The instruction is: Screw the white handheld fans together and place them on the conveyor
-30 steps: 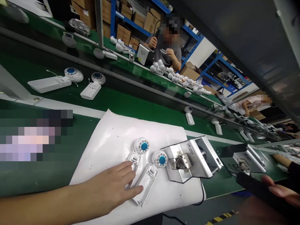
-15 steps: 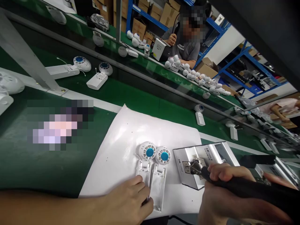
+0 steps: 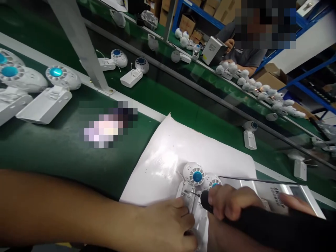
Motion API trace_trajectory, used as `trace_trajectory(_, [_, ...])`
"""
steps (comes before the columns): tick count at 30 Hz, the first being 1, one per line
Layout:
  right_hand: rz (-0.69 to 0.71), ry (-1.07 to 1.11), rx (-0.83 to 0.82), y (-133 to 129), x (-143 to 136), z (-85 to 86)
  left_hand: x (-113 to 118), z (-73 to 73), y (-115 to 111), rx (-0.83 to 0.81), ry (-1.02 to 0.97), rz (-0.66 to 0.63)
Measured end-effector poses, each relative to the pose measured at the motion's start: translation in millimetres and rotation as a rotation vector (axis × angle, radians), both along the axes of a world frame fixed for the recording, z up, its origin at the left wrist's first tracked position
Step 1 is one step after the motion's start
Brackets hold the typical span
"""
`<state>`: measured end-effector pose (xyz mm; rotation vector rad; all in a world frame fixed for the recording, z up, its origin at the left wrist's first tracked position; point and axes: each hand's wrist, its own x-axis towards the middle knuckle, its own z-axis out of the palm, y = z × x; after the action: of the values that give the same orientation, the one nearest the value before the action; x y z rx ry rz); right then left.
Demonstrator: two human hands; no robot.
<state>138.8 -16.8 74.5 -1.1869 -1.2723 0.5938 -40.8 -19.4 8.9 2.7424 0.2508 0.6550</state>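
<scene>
My right hand (image 3: pixel 233 203) is wrapped round a black electric screwdriver (image 3: pixel 207 202). Its thin bit reaches the upper part of the body of the left white device (image 3: pixel 193 174), which has a round head with a blue centre. My left hand (image 3: pixel 168 224) lies over the lower body of that device with bent fingers that hold it down. A second such device (image 3: pixel 212 181) sits close on its right, partly hidden by the screwdriver and my right hand. Both lie on a white sheet (image 3: pixel 157 164).
Finished-looking white devices (image 3: pixel 47 103) stand at the left on the green table (image 3: pixel 65 143). Behind the right hand is a silver machine (image 3: pixel 301 197). A green conveyor (image 3: pixel 183 112) carries more devices. A person (image 3: pixel 252 56) sits across, beside several white heads.
The screwdriver has moved left from the silver machine to the left device. The view has turned left, bringing more white devices in at the left edge. My left hand stays on the device.
</scene>
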Motion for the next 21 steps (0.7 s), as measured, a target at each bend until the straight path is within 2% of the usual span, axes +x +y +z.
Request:
trace_trajectory(4, [-0.094,0.056,0.159,17.7,-44.9,0.8,1.0,-2.7,-1.7,-0.023,-0.011,0.009])
trace_trajectory(7, [-0.124,0.013,0.149,24.8,-54.9,2.5,1.1,-4.6,-2.9,-0.011,-0.012,0.032])
trace_trajectory(9, [-0.123,0.098,0.121,28.1,-56.2,1.5,0.9,-5.3,-3.7,-0.007,-0.026,0.052])
trace_trajectory(12, [-0.02,0.27,0.077,33.7,-56.5,-2.3,0.0,-4.2,-4.3,-0.026,-0.04,0.059])
trace_trajectory(16, [0.186,0.326,0.073,38.8,-56.6,-9.8,-1.2,0.9,-5.0,-0.027,-0.037,0.06])
trace_trajectory(21, [0.228,0.29,0.142,42.8,-60.8,-25.7,-0.4,1.7,-4.3,0.006,-0.023,0.081])
